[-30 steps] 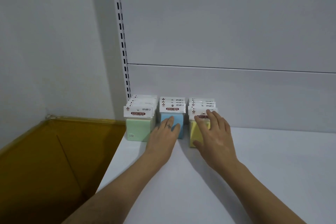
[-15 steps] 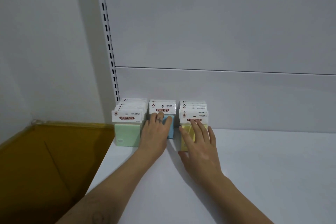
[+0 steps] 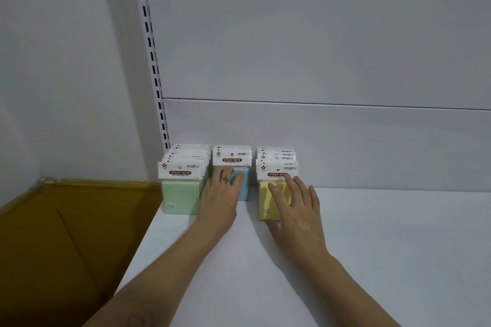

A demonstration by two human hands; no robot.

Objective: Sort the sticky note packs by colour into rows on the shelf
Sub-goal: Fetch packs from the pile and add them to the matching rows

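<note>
Three rows of sticky note packs stand upright on the white shelf [image 3: 372,247], running back toward the rear panel. The green row [image 3: 180,196] is leftmost, the blue row [image 3: 244,186] in the middle, the yellow row [image 3: 268,204] on the right. Each pack has a white header card reading STICKY NOTE. My left hand [image 3: 220,199] lies with straight fingers against the face of the front blue pack. The straight fingers of my right hand [image 3: 295,210] press the front yellow pack, fingertips near its header card.
A slotted upright rail [image 3: 151,56] runs up the back panel left of the rows. Left of the shelf edge sits an open brown cardboard box [image 3: 66,233]. The shelf surface stretches out white to the right of the yellow row.
The view has shifted a little. Both hands stay against the front blue and yellow packs; the right hand's fingertips have slid slightly up toward the header card.
</note>
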